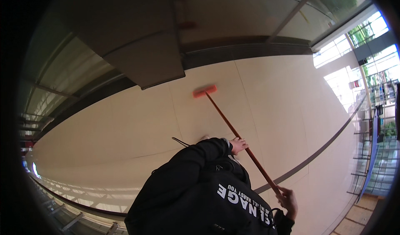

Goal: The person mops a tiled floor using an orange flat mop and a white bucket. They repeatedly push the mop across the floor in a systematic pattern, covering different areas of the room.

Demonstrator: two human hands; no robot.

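Observation:
A push broom with a red-orange head point(204, 91) and a long brown wooden handle point(223, 114) slants from the tiled floor toward my right side. My left hand point(239, 145) is wrapped around the middle of the handle. Close to the handle's upper end, my right hand point(286, 199) grips it. The broom head rests on the beige floor point(212, 119), in front of a dark box-like panel. Black sleeves cover both arms, and the front of my black top point(193, 200) bears white lettering.
Glass panels with a dark base strip point(250, 51) run along the far side. A dark boxy column point(147, 60) juts out onto the floor. A railing point(78, 221) stands at lower left. Large windows point(375, 25) and a long blue panel point(372, 153) are at right.

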